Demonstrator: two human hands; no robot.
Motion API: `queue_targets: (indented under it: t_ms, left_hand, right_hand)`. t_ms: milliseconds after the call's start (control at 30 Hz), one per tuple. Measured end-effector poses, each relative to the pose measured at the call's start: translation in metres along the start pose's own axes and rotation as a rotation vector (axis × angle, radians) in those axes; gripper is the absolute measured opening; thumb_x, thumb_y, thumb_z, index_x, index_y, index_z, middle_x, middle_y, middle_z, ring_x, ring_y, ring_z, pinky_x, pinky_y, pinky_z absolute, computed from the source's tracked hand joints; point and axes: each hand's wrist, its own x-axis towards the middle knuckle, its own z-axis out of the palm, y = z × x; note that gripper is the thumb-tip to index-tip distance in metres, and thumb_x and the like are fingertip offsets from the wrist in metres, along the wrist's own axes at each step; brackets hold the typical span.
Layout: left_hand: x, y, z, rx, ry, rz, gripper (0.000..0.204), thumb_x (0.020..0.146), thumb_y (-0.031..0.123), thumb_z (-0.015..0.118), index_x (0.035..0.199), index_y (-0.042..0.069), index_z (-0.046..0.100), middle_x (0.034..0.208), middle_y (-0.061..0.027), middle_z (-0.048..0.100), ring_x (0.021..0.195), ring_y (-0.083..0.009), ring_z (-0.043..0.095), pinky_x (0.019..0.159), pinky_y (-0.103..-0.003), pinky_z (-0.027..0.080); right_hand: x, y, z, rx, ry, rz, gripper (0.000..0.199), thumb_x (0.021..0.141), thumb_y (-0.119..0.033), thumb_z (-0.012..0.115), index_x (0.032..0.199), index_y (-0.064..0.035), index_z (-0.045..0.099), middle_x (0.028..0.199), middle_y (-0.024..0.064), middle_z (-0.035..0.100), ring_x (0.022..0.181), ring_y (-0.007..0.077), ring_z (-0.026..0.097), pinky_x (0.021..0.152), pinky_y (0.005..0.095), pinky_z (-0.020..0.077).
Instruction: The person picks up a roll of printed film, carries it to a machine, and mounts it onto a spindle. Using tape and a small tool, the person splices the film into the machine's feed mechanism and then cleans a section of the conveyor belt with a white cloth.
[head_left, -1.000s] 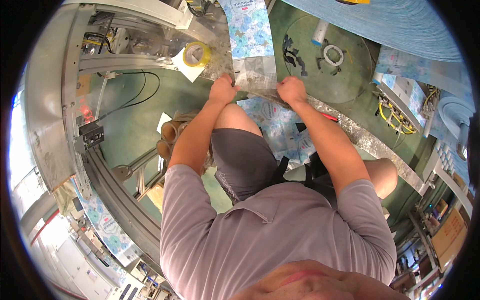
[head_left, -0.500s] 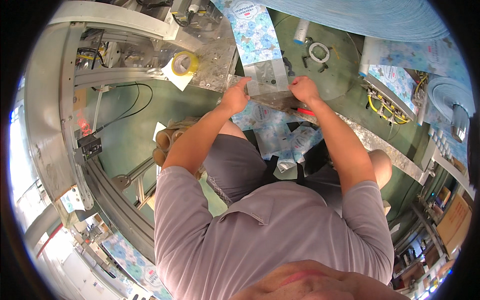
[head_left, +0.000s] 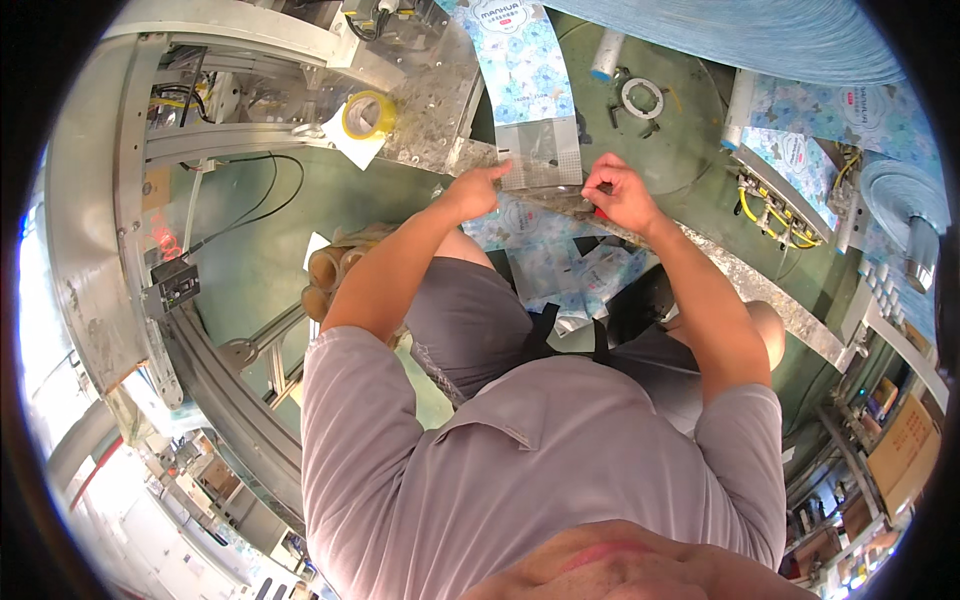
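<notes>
A blue floral printed film (head_left: 525,80) runs down from the top, ending in a clear, partly dotted section (head_left: 540,150) over a worn metal plate edge. My left hand (head_left: 472,194) is at this section's left side, index finger stretched toward the film and the other fingers curled; whatever they may hold is hidden. At the lower right corner, my right hand (head_left: 622,197) is closed in a pinch, its thumb and forefinger beside a thin shiny edge that I cannot identify. Just under that hand is a small red object (head_left: 600,213), mostly covered.
A yellow tape roll (head_left: 367,116) rests on white paper at the left of the metal plate. Loose printed film (head_left: 560,275) hangs beneath my hands. A large blue film roll (head_left: 740,35) fills the top right, near a metal ring (head_left: 641,98). Cardboard tubes (head_left: 322,270) stand beside my leg.
My right hand has shifted slightly right and down, away from the film's corner, and its fingers now show in a pinch. My left hand stays by the film's left edge, index finger lowered toward it.
</notes>
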Motion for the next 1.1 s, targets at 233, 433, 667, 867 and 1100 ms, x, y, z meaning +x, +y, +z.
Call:
queue_targets:
  t_ms: [233,433,667,867,1100]
  left_hand:
    - [0.009,0.003,-0.013,-0.111,-0.078,-0.128,0.083,0.081,0.003,0.072,0.159,0.025,0.056,0.087,-0.0133,0.075,0.078,-0.0205,0.069,0.076,-0.037,0.055]
    - [0.014,0.003,-0.009,-0.294,-0.026,-0.097,0.060,0.095,0.010,0.073,0.154,0.018,0.062,0.081,-0.0060,0.075,0.060,-0.0129,0.061,0.059,-0.033,0.051]
    - [0.006,0.009,0.004,-0.317,0.121,-0.072,0.044,0.103,0.010,0.068,0.147,0.013,0.067,0.084,-0.0056,0.077,0.056,-0.0121,0.061,0.056,-0.033,0.054]
    - [0.007,0.014,0.003,-0.321,0.175,-0.105,0.036,0.103,0.008,0.068,0.139,0.011,0.074,0.089,-0.0076,0.080,0.061,-0.0126,0.065,0.061,-0.033,0.057]
    - [0.012,0.009,0.012,-0.251,0.255,-0.107,0.032,0.100,0.008,0.072,0.131,0.011,0.078,0.097,-0.0103,0.083,0.072,-0.0147,0.075,0.071,-0.036,0.061]
  right_hand:
    - [0.016,-0.001,0.008,-0.142,0.095,0.336,0.018,0.089,-0.018,0.078,0.097,-0.0019,0.075,0.113,0.0132,0.073,0.102,0.0300,0.071,0.091,0.0408,0.0555]
    - [0.044,0.025,0.004,-0.180,0.041,0.540,0.029,0.085,-0.027,0.077,0.097,-0.0002,0.079,0.093,0.0167,0.077,0.089,0.0286,0.073,0.084,0.0392,0.0565]
    - [0.051,0.036,-0.006,-0.080,0.026,0.641,0.031,0.082,-0.025,0.079,0.095,0.0038,0.078,0.085,0.0151,0.075,0.080,0.0262,0.069,0.079,0.0397,0.0556]
    - [0.062,0.046,-0.005,-0.070,-0.023,0.714,0.033,0.080,-0.026,0.081,0.096,0.0036,0.079,0.097,0.0190,0.077,0.090,0.0318,0.072,0.085,0.0412,0.0571]
    - [0.067,0.054,-0.001,-0.187,-0.013,0.680,0.031,0.078,-0.022,0.085,0.093,0.0045,0.077,0.092,0.0170,0.077,0.087,0.0287,0.070,0.082,0.0415,0.0566]
